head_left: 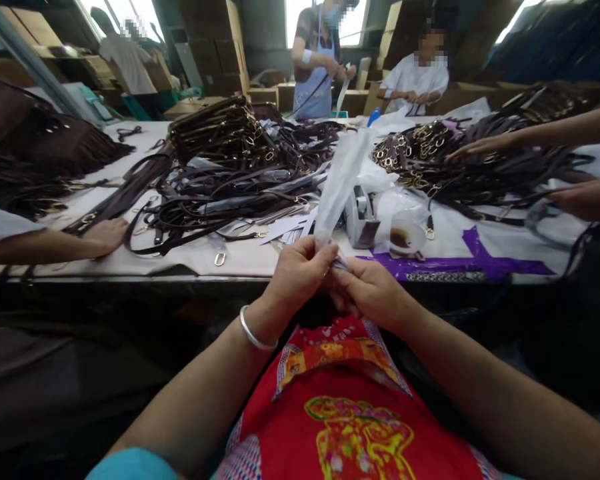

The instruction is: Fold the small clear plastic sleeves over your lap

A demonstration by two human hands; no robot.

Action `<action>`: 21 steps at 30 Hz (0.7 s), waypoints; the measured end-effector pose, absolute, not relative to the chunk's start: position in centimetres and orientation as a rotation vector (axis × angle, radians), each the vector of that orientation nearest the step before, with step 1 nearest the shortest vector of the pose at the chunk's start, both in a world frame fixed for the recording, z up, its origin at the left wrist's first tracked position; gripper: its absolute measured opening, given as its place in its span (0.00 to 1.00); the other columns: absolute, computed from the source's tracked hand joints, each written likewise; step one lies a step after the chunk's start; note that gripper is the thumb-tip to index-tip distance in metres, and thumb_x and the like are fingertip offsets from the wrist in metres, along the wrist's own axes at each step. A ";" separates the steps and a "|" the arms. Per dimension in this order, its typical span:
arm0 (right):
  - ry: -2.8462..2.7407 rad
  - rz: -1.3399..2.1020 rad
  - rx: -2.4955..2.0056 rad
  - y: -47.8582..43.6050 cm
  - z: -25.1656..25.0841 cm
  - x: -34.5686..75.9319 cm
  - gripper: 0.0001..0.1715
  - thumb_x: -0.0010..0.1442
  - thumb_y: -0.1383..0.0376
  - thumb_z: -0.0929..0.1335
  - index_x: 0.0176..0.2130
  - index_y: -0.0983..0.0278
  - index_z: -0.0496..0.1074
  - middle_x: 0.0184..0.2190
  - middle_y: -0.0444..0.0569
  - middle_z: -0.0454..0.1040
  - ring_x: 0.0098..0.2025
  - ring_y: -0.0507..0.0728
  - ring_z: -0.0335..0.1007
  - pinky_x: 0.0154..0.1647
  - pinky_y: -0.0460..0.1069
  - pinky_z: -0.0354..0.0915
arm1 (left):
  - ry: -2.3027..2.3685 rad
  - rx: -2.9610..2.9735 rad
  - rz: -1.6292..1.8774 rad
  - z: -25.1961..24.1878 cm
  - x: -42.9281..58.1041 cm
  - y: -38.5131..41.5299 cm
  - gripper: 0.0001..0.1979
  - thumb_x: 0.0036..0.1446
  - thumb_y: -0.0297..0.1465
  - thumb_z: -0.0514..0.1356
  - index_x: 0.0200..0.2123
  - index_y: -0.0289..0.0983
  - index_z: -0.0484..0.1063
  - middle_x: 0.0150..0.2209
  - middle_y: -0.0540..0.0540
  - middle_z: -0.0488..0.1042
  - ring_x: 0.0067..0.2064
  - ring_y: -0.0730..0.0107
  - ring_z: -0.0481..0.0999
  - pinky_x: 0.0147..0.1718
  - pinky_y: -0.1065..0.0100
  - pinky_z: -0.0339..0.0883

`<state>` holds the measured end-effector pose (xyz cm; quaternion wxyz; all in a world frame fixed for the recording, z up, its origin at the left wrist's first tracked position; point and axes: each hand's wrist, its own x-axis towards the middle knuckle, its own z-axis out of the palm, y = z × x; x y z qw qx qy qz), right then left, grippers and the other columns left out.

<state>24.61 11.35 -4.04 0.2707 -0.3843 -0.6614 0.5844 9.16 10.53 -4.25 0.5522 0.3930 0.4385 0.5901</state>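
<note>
In front of my red apron, just past the table's near edge, my left hand (pixel 303 267) and my right hand (pixel 367 287) meet with fingers closed. Between them they grip the lower end of a long strip of translucent white wrapping (pixel 344 177), which stands up and leans to the right. What lies inside its gripped end is hidden by my fingers. Close behind stands a tape dispenser (pixel 363 217), with a roll of tape in clear plastic (pixel 405 223) beside it. White paper cards (pixel 287 229) lie to the left of the strip.
Dark straps with gold buckles (pixel 220 133) are heaped at left, and more buckled straps (pixel 420 150) at right. Purple tape (pixel 495 265) runs along the near edge. A loose buckle (pixel 220 259) lies left. Co-workers' hands (pixel 105 237) reach in from both sides; others stand across the table.
</note>
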 end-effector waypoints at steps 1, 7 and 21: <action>-1.756 1.640 -1.024 11.4 -4.3 24.6 0.23 0.63 0.51 0.65 0.25 0.65 0.68 0.17 0.43 0.70 0.14 0.46 0.57 0.14 0.42 0.52 | 1.051 0.942 1.426 -4.7 9.1 10.7 0.13 0.50 0.37 0.70 0.26 0.33 0.74 0.22 0.52 0.69 0.22 0.77 0.66 0.20 0.77 0.60; -1.683 1.731 -1.036 11.9 -4.9 25.4 0.18 0.61 0.53 0.68 0.29 0.65 0.69 0.20 0.41 0.72 0.13 0.44 0.55 0.11 0.41 0.51 | 0.993 0.908 1.549 -6.7 7.4 10.9 0.14 0.54 0.39 0.67 0.30 0.33 0.75 0.26 0.48 0.74 0.27 0.73 0.72 0.27 0.73 0.69; -1.882 1.596 -1.072 12.3 -6.3 25.9 0.22 0.63 0.52 0.66 0.25 0.64 0.69 0.13 0.38 0.62 0.14 0.46 0.52 0.14 0.42 0.47 | 1.142 0.741 1.671 -7.9 4.6 9.4 0.13 0.47 0.37 0.72 0.28 0.34 0.75 0.22 0.51 0.73 0.19 0.78 0.69 0.19 0.77 0.67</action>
